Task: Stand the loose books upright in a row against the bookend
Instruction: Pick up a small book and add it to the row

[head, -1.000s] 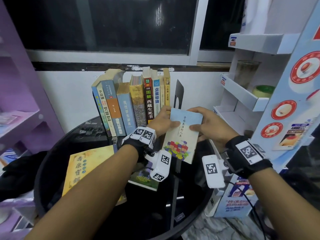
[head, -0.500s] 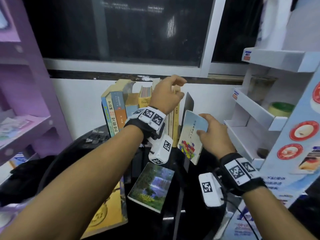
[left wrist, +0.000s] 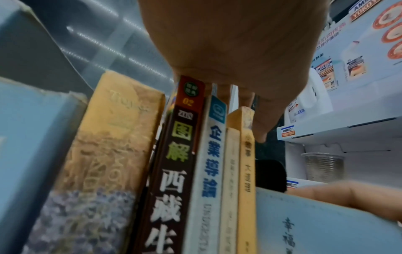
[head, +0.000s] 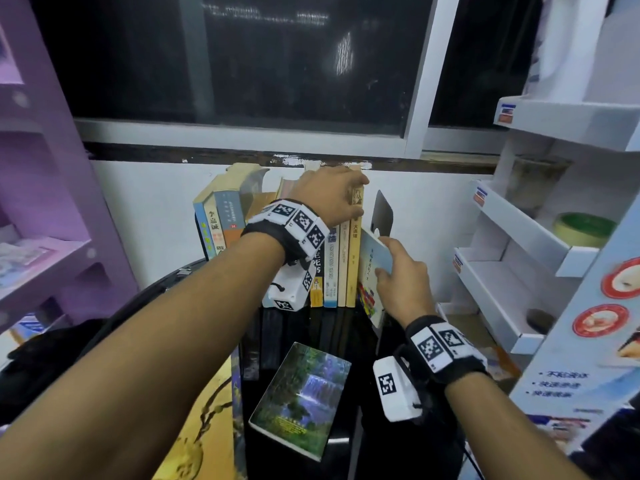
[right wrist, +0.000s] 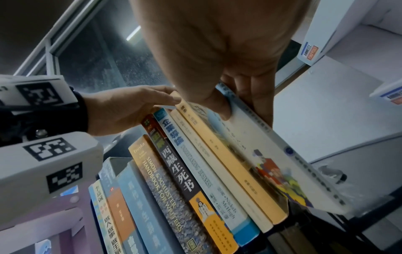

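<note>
A row of upright books [head: 343, 265] stands at the back of the black round table [head: 353, 459], leaning left. My left hand [head: 356, 199] lies over the tops of the right-most books [right wrist: 174, 130], fingers fairly straight. A black bookend [head: 384, 209] stands just right of the row. My right hand [head: 386, 258] pinches a thin light-blue book [right wrist: 261, 146], thumb on its cover. This book is tilted in the gap between the orange-spined book [left wrist: 245, 171] and the bookend. Two loose books lie flat nearer me: a waterfall-cover book [head: 301, 396] and a yellow book [head: 204, 427].
A white display rack [head: 519, 258] stands close on the right, with a green tape roll [head: 581, 226] on one shelf. Purple shelving [head: 45, 251] stands on the left. Behind the row is a white wall under a dark window.
My left hand let go of the light-blue book and rose onto the tops of the row. The right hand alone carried that book back and turned it upright beside the bookend.
</note>
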Demonstrator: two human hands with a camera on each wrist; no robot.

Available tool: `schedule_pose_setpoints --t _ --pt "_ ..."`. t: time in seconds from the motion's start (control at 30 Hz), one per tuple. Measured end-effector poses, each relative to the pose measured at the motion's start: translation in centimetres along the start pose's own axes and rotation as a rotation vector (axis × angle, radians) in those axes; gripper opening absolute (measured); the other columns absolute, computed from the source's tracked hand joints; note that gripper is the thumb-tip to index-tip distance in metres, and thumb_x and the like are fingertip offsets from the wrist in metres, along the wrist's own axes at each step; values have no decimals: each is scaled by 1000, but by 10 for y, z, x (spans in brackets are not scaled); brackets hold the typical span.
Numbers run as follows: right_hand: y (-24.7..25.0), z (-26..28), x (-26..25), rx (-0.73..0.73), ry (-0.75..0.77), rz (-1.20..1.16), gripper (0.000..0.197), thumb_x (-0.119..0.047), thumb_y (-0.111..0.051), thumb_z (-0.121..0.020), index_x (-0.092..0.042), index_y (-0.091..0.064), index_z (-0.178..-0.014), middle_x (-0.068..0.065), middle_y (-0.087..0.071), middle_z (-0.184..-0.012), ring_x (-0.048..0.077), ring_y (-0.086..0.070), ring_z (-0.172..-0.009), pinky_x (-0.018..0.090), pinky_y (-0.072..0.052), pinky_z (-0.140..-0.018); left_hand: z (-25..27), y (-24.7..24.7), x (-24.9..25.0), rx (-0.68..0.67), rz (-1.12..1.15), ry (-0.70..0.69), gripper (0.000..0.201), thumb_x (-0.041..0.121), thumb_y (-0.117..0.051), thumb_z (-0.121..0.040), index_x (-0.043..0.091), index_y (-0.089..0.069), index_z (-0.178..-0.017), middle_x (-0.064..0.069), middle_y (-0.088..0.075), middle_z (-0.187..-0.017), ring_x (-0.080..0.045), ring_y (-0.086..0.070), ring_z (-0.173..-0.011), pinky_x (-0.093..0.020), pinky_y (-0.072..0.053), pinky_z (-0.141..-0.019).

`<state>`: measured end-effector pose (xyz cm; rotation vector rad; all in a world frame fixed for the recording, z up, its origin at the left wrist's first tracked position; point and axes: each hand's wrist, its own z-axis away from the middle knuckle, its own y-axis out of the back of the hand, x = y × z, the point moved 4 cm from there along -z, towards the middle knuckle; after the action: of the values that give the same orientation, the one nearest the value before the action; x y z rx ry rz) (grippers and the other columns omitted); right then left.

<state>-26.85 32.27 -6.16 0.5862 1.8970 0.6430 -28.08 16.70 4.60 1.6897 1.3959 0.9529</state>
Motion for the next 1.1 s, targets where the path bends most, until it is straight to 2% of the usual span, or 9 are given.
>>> schedule_pose_setpoints --t 0.1,0.3,0.5,0.63,0.73,0.8,0.9,1.1 --pt "-10 -6 2 -21 17 -33 48 -10 -52 -95 -28 -41 -138 14 -62 -108 29 -63 -95 43 -56 -86 1 1 -7 -39 24 -9 52 45 -63 -84 36 -47 -133 7 -52 -140 -19 -50 -123 -45 -40 -103" --pt "-26 -20 6 -39 25 -58 49 -10 -54 -95 -30 -41 -138 12 -64 -108 25 -64 -91 37 -54 -86 3 -5 -13 18 37 -15 60 47 -67 -81 36 -45 -136 9 -50 -141 -16 -52 -123 -43 -39 -104" --pt "-39 -30 5 -85 56 -69 55 -13 -58 -93 -30 -35 -141 13 -64 -116 28 -67 -97 46 -56 -87 0 -10 -15 32 42 -13 60 48 -68 -81 32 -46 -135 9 -51 -139 -15 -54 -120 -44 -35 -108" --pt "-37 -34 6 -196 78 -58 71 -7 -63 -89 -32 -27 -144 9 -63 -122 23 -67 -102 42 -57 -86 -2 -12 -16 29 48 -16 59 48 -68 -81 31 -47 -134 9 -51 -138 -14 -53 -121 -46 -31 -110" --pt "-35 -33 6 -322 91 4 96 -3 -71 -82 -37 -11 -150 7 -61 -127 22 -66 -107 40 -58 -84 -1 -13 -16 30 43 -14 59 48 -67 -81 31 -47 -134 9 -51 -138 -15 -54 -120 -46 -30 -111" --pt "-34 -31 7 -356 95 19 106 -1 -73 -80 -40 -3 -150 6 -60 -129 22 -65 -109 39 -58 -83 0 -12 -15 25 47 -9 59 48 -67 -82 31 -47 -134 9 -51 -138 -15 -54 -120 -46 -30 -111" --pt "-34 -30 7 -345 104 13 109 1 -72 -80 -42 -1 -150 8 -61 -129 22 -66 -109 38 -57 -83 2 -10 -14 21 41 3 59 47 -66 -83 31 -46 -135 8 -50 -140 -17 -53 -121 -47 -29 -112" --pt "-36 -33 10 -341 106 -6 105 1 -72 -80 -41 -7 -149 7 -62 -127 23 -67 -106 39 -58 -82 2 -11 -12 21 24 -3 59 48 -65 -83 31 -45 -136 7 -49 -141 -18 -52 -123 -47 -29 -112"
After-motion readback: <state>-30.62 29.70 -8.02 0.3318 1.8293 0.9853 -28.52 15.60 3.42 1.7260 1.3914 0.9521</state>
